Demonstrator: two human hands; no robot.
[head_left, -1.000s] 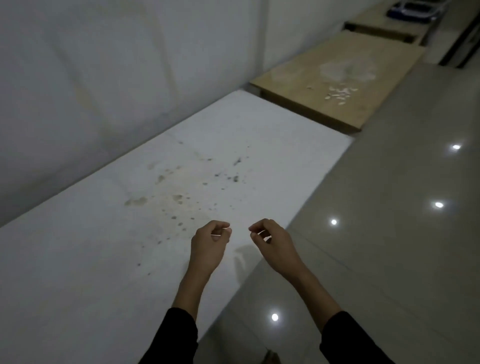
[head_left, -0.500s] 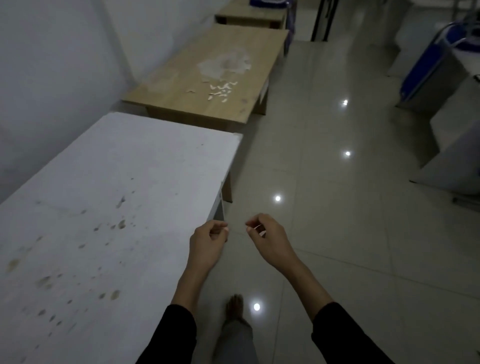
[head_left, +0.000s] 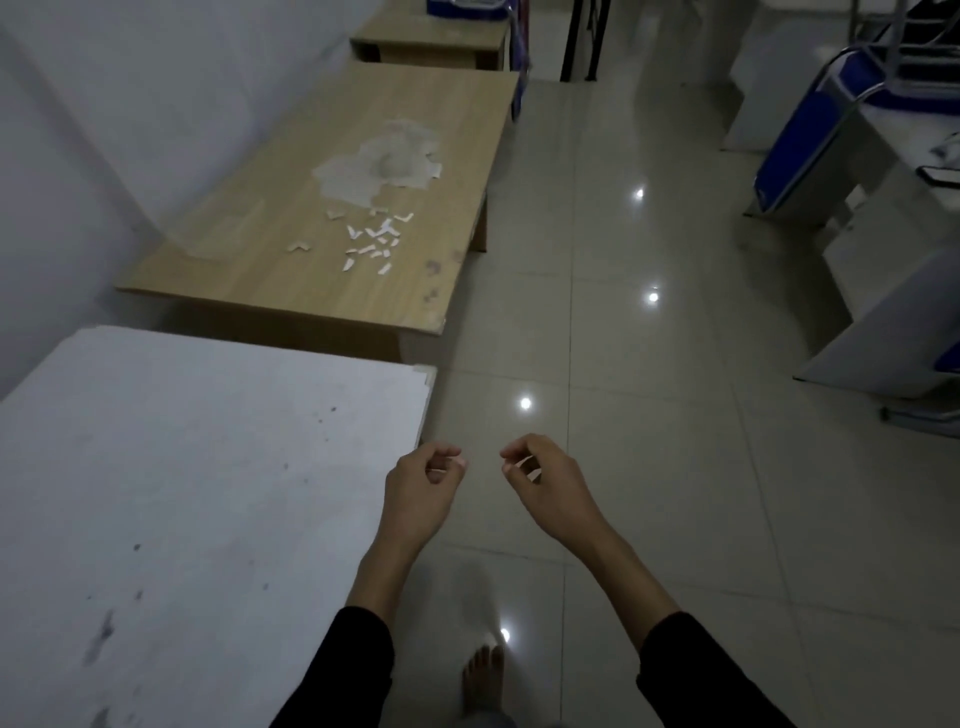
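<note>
Holding both hands up in front at about the same height, with a small gap between them. The left hand (head_left: 423, 488) has its fingers curled in and pinches a white sliver (head_left: 438, 471) against the thumb. The right hand (head_left: 545, 483) does the same with a white bit (head_left: 525, 464) (both are too tiny to say what they really are).

The long edge of the white worktop (head_left: 182, 493) runs just left of the left hand, and its corner sits a little ahead of that hand. Further ahead is a wooden worktop (head_left: 311, 291) with a scatter of white scraps (head_left: 371, 241) lying on it, its near edge well beyond the fingers.

Ahead of and to the right of the right hand it's open tiled floor (head_left: 649, 467). A blue chair (head_left: 800, 135) stands far off to the right. A bare foot (head_left: 483, 675) is on the tiles below the hands.
</note>
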